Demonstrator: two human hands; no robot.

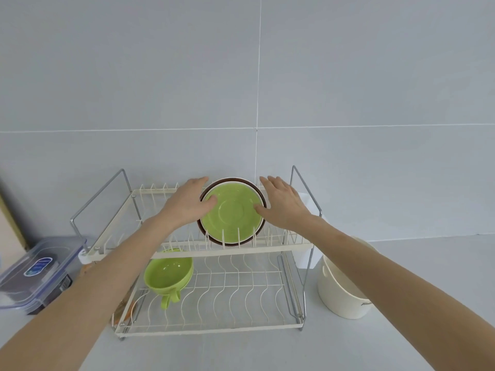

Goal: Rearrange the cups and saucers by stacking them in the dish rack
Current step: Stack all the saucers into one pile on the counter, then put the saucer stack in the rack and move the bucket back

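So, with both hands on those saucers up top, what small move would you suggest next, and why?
Probably ease both hands off. The green saucer and the brown one behind it already stand upright between the upper tier's prongs, with the left hand and right hand only steadying their edges.

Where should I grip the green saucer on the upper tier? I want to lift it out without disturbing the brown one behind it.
Grip the green saucer by its left and right rim edges, coming from the front. It stands upright between the tines of the dish rack, face towards you, the sides exposed. Lift straight up, clear of the brown saucer.
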